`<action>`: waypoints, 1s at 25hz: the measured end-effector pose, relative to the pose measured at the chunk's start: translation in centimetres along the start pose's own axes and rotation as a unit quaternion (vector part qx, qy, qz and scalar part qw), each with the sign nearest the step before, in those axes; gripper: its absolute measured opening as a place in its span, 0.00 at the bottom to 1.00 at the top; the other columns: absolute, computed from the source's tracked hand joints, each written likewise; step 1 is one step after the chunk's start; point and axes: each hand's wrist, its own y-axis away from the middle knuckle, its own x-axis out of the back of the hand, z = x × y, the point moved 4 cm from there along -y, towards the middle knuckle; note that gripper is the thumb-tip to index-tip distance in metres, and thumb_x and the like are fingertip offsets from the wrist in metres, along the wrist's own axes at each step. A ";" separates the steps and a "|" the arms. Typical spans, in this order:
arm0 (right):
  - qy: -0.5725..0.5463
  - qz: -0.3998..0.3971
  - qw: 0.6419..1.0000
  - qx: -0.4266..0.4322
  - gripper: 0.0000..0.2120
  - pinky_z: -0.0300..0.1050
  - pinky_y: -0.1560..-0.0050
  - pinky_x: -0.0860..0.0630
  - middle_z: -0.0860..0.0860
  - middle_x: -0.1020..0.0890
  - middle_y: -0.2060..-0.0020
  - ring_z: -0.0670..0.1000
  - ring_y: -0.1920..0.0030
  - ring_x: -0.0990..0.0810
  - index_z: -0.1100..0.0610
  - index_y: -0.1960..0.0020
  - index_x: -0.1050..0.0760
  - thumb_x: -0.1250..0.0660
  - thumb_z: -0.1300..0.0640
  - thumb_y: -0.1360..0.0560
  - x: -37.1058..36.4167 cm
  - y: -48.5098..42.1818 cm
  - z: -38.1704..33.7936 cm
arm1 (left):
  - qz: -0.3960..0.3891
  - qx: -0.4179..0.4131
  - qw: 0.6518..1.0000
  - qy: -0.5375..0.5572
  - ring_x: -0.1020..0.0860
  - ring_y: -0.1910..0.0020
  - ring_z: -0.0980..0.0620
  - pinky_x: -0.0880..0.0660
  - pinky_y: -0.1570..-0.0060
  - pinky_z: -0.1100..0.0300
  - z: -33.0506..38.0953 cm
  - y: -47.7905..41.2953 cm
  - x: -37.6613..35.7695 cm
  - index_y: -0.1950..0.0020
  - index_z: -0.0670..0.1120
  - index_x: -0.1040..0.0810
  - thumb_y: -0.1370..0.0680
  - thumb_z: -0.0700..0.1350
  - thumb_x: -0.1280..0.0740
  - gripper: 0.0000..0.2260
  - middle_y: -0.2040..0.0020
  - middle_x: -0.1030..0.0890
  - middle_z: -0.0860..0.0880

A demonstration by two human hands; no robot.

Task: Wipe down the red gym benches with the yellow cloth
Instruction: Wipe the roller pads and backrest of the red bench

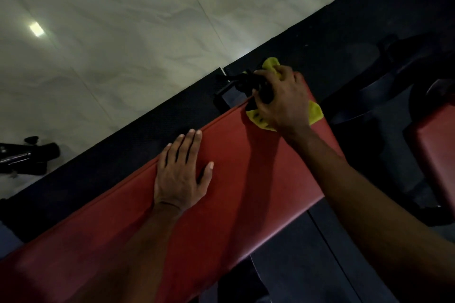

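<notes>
One black bracket (242, 83) beside yellow cloth (316, 112), second red bench (435, 152) nearby

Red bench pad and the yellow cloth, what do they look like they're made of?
Red bench pad: probably vinyl or faux leather over padding; smooth, low sheen, with a raised seam along its far edge. Yellow cloth: soft fabric, possibly microfibre; matte, and it bunches and folds under the right hand. The dim light leaves the weave unclear.
</notes>
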 end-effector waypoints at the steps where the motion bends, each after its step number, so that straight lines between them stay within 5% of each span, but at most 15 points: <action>1: -0.008 0.001 1.000 0.003 0.23 0.57 0.44 0.25 0.56 0.26 0.34 0.61 0.41 0.26 0.45 0.31 0.27 0.35 0.44 0.25 0.3 -0.4 1.3 | 0.002 0.002 1.000 -0.001 0.36 0.24 0.45 0.42 0.25 0.46 0.0 0.0 0.0 0.19 0.45 0.40 0.20 0.60 0.43 0.32 0.22 0.34 0.46; 6: -0.065 0.085 0.989 -0.105 0.25 0.55 0.39 0.28 0.57 0.28 0.31 0.60 0.36 0.28 0.46 0.28 0.28 0.33 0.46 0.24 0.2 5.7 4.7 | 0.001 0.001 1.000 -0.013 0.35 0.24 0.44 0.41 0.25 0.45 0.1 0.1 -0.2 0.19 0.45 0.41 0.19 0.60 0.44 0.32 0.22 0.35 0.45; 9: -0.082 0.062 0.982 -0.157 0.26 0.56 0.37 0.32 0.56 0.30 0.28 0.59 0.32 0.30 0.45 0.27 0.30 0.32 0.47 0.25 -0.8 10.2 3.2 | 0.002 0.008 1.000 -0.019 0.35 0.24 0.43 0.40 0.26 0.44 0.3 0.0 0.0 0.19 0.45 0.41 0.20 0.60 0.44 0.32 0.22 0.35 0.45; 18: -0.081 0.030 0.994 -0.070 0.20 0.56 0.43 0.28 0.52 0.27 0.32 0.60 0.37 0.28 0.44 0.32 0.26 0.33 0.47 0.23 0.1 2.0 1.7 | -0.017 0.023 1.000 -0.013 0.35 0.24 0.43 0.41 0.25 0.43 0.8 0.1 0.8 0.18 0.47 0.43 0.19 0.60 0.44 0.32 0.22 0.35 0.45; 25: -0.106 0.072 0.963 -0.236 0.27 0.57 0.38 0.29 0.56 0.30 0.30 0.59 0.38 0.29 0.45 0.26 0.32 0.32 0.47 0.24 -0.3 14.6 9.3 | -0.003 0.004 0.996 0.094 0.35 0.24 0.42 0.37 0.27 0.39 5.2 -3.7 0.7 0.20 0.45 0.39 0.20 0.53 0.39 0.30 0.23 0.33 0.43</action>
